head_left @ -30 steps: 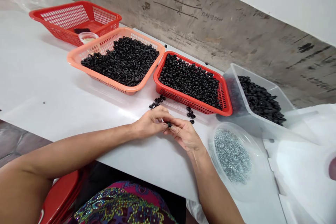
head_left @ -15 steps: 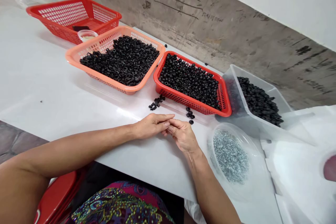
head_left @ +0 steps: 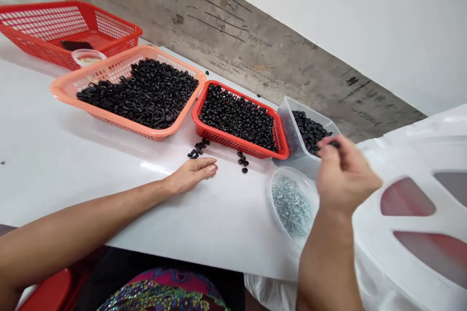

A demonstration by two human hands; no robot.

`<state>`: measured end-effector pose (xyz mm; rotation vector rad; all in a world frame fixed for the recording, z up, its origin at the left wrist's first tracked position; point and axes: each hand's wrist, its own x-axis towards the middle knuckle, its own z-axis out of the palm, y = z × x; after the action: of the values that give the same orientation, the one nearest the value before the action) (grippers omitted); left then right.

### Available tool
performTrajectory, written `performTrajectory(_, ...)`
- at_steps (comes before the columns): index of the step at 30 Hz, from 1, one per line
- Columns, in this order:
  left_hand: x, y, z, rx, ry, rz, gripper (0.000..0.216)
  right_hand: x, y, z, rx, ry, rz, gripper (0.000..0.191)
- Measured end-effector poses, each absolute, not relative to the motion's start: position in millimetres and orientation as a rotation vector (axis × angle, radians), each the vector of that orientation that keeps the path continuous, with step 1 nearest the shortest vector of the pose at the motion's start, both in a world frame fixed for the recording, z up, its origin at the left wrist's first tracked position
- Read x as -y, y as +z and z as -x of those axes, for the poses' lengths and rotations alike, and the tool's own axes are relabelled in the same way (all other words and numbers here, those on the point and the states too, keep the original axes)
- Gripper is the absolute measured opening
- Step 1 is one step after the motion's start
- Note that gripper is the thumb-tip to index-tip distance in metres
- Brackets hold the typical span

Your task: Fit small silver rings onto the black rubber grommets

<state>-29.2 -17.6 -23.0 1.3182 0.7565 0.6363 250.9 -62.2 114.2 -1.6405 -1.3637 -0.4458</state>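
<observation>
My right hand (head_left: pixel 345 175) is over the near side of the clear plastic bin (head_left: pixel 302 153), pinching a small black part (head_left: pixel 333 144); motion blurs it slightly. Similar dark parts (head_left: pixel 311 129) fill the bin behind it. On the white table, my left hand (head_left: pixel 192 174) lies on its side with fingers stretched out and thumb alongside, nothing visible in it. Just beyond its fingertips lie several loose black pieces (head_left: pixel 199 148). A few black rings (head_left: pixel 243 161) rest farther right. Below the bin stands a round clear tub (head_left: pixel 292 204) of small shiny metal pieces.
A red basket (head_left: pixel 241 145) of black rings and an orange basket (head_left: pixel 146 132) of small black pieces line the wall. Farther left, another red basket (head_left: pixel 120 29) holds a dark object, with a small clear cup (head_left: pixel 88 57) beside it. A white plastic frame (head_left: pixel 412 226) stands at right.
My hands were together at the fingertips; now they are apart. The right hand has swung right to the clear bin with a black part. The view has turned right.
</observation>
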Motion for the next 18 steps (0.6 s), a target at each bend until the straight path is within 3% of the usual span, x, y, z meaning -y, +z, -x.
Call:
performTrajectory(1,17.5,-22.8,29.4,-0.762,0.631,-1.317,0.052,52.2,126.1,-270.4,1.312,-0.489,1.706,0.037)
performTrajectory(3,17.3,-22.6,29.7,-0.762,0.634,-1.323,0.049,40.0,144.8,-299.3,1.291,-0.462,1.977,0.066)
performTrajectory(5,17.3,-22.4,29.8,-0.758,0.643,-1.332,0.046,47.8,157.0,-306.3,1.317,-0.457,2.126,0.077)
performTrajectory(7,17.4,-21.9,29.6,-0.752,0.641,-1.33,0.044,78.0,161.2,-290.1,1.407,-0.338,2.048,0.059)
performTrajectory(9,17.7,-20.6,29.3,-0.754,0.636,-1.305,0.044,122.7,153.2,-258.2,1.733,0.186,1.881,0.032)
performTrajectory(11,17.6,-19.2,29.1,-0.758,0.635,-1.264,0.046,170.0,127.1,-222.2,2.124,1.044,1.492,0.027)
performTrajectory(13,16.8,-19.1,28.6,-0.757,0.643,-1.233,0.046,212.5,80.3,-191.6,2.081,1.78,1.258,0.029)
performTrajectory(16,14.5,-22.6,26.8,-0.733,0.665,-1.24,0.041,262.2,-13.4,-166.1,1.37,1.854,1.705,0.043)
performTrajectory(18,12.6,-26.1,25.1,-0.709,0.681,-1.246,0.039,280.2,-69.2,-161.7,1.129,1.631,1.891,0.052)
